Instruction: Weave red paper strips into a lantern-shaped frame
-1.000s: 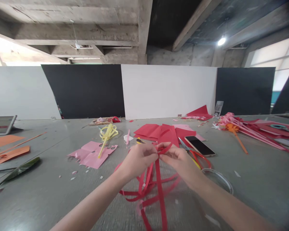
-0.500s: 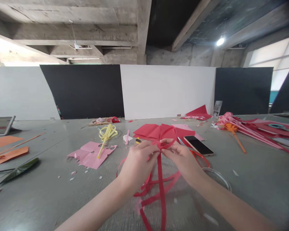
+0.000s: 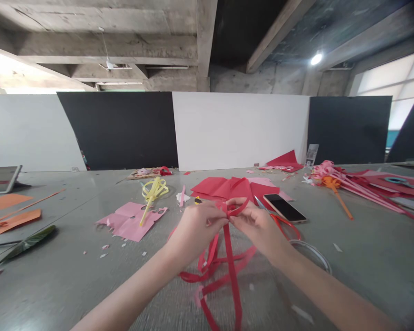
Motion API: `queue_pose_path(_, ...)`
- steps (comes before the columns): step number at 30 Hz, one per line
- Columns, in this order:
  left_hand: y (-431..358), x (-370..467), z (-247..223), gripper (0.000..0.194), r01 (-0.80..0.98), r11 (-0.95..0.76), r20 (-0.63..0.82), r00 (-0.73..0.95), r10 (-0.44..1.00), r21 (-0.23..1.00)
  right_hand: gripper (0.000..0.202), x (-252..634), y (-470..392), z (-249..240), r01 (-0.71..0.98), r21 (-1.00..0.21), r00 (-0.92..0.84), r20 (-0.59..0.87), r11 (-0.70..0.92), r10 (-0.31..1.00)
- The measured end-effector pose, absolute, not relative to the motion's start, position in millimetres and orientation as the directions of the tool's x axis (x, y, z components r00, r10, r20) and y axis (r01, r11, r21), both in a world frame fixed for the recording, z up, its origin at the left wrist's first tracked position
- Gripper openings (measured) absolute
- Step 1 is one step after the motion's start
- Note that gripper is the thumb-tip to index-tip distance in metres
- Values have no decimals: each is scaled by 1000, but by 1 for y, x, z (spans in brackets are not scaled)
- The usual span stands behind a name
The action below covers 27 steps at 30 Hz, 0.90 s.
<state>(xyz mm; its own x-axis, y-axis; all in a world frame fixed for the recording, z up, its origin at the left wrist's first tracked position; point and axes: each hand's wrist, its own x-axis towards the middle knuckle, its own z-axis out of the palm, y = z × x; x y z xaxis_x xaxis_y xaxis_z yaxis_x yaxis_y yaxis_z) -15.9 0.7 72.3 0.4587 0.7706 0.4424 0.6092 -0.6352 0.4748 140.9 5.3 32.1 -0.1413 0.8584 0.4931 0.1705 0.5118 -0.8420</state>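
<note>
Both my hands meet over the table, pinching long red paper strips point(image 3: 231, 262) where they cross or loop together. My left hand point(image 3: 197, 226) grips the strips from the left, fingertips pressed together. From the right, my right hand point(image 3: 258, 225) pinches the same spot, and a short loop of strip sticks out above its fingers. The strip ends hang down and trail over the tabletop toward me. How the strips join is hidden by the fingertips. Just behind my hands lie folded red paper sheets point(image 3: 212, 187).
Right of my hands are a phone point(image 3: 284, 208), orange-handled scissors point(image 3: 289, 227) and a tape roll point(image 3: 312, 252). On the left lie a yellow paper flower point(image 3: 155, 189), cut pink paper point(image 3: 127, 223) and a green leaf point(image 3: 31, 243). An orange paper flower point(image 3: 332, 183) rests far right.
The hands have shifted slightly left with the red strips. The loop above the right fingers has become smaller and lower, and the trailing strips have swung a little.
</note>
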Motion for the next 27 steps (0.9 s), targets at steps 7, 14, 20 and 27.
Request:
queue_pose_path(7,6,-24,77,21,555,-646,372,533,760,524,15,141,2,39,178,-855,-215,449,486,868)
queue_pose_path(14,9,-27,74,22,551,-629,316,560,766,548,17,143,2,38,140,-868,-248,435,476,866)
queue_pose_path(20,7,-25,75,23,561,-651,326,574,751,511,15,143,3,38,136,-869,-250,434,475,865)
queue_pose_path(27,8,-25,75,23,572,-676,342,588,733,466,15,143,1,39,154,-867,-246,432,475,868)
